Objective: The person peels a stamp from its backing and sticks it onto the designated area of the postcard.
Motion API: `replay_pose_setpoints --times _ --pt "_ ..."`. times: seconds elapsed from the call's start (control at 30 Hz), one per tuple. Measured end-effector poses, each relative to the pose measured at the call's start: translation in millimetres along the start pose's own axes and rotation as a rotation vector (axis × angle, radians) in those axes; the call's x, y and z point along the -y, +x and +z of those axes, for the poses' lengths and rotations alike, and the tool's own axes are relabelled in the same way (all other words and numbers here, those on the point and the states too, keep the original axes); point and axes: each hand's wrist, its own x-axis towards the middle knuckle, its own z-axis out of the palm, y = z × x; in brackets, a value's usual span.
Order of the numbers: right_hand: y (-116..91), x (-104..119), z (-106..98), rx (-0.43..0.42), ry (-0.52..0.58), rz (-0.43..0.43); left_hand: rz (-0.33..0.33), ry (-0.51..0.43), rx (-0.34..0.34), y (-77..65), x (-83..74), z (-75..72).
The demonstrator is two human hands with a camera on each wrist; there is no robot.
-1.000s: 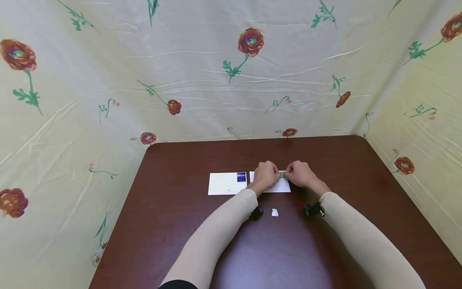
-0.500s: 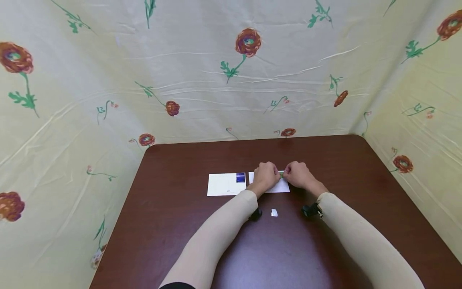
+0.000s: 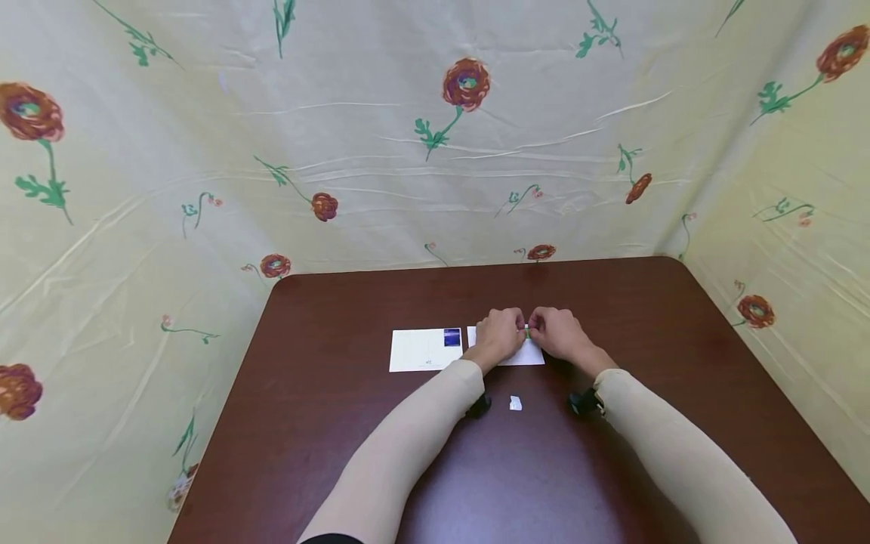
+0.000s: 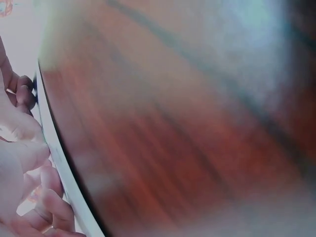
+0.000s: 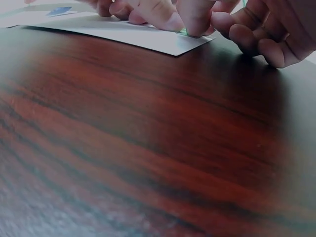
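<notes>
In the head view a white card (image 3: pixel 529 355) lies on the brown table, partly covered by both hands. A small green stamp (image 3: pixel 526 332) shows in the narrow gap between the fingertips, near the card's upper right. My left hand (image 3: pixel 499 334) rests on the card, thumb tip right beside the stamp. My right hand (image 3: pixel 559 332) comes in from the other side. In the right wrist view its thumb (image 5: pixel 195 19) presses down at the green patch (image 5: pixel 183 32), its other fingers bent beside the card. Most of the stamp is hidden under the fingers.
Left of the hands lies a second white card (image 3: pixel 421 351) with a dark blue stamp (image 3: pixel 451 337) in its upper right corner. A small whitish scrap (image 3: pixel 516 403) sits nearer on the table (image 3: pixel 340 423). Flowered cloth (image 3: pixel 381 151) hangs behind the table and at both sides.
The right hand has slid a little left toward the left hand, so less of the green stamp shows. The left hand has stayed nearly in place.
</notes>
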Motion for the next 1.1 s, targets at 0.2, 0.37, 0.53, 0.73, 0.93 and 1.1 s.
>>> replay_pose_setpoints --times 0.2,0.37,0.53,0.73,0.93,1.1 --pt "0.8 -0.6 -1.6 -0.001 -0.003 -0.025 -0.018 -0.008 0.038 0.2 -0.5 -3.8" --pt "1.8 -1.7 -3.0 0.021 -0.003 -0.019 -0.01 -0.005 0.055 -0.3 0.3 -6.7" --pt "1.1 -2.3 -3.4 0.041 -0.008 -0.013 -0.002 -0.009 0.065 -0.7 0.8 -7.7" --pt "1.6 -2.9 -1.9 0.042 -0.009 -0.019 -0.005 -0.022 0.06 0.5 0.8 -8.3" --pt "2.0 -1.8 -1.8 0.041 -0.046 -0.04 -0.01 -0.023 0.072 1.6 -0.2 -9.3" --pt "0.6 -3.1 -2.2 0.081 -0.056 -0.04 0.017 -0.001 0.118 0.4 -2.4 -11.6"
